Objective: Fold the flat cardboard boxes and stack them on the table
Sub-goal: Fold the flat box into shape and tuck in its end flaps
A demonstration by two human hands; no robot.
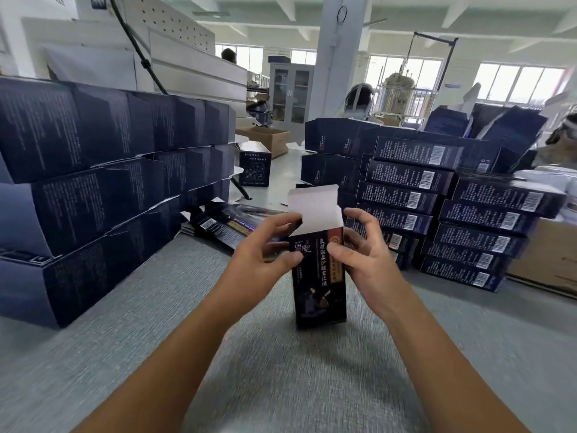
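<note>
A dark printed cardboard box (320, 289) stands upright on the grey table (281, 370), its white top flap (312, 204) raised and open. My left hand (265, 245) holds the box's upper left edge, thumb on the front face and fingers curled at the flap's base. My right hand (362, 248) grips the upper right edge, thumb pressed on the front. A pile of flat unfolded boxes (228, 228) lies just behind my left hand.
A tall wall of folded dark boxes (103, 170) fills the left side. Another stack of folded boxes (437, 207) stands at the right, beside a brown carton (549, 257). A single box (254, 165) stands farther back. A white pillar (340, 57) rises behind.
</note>
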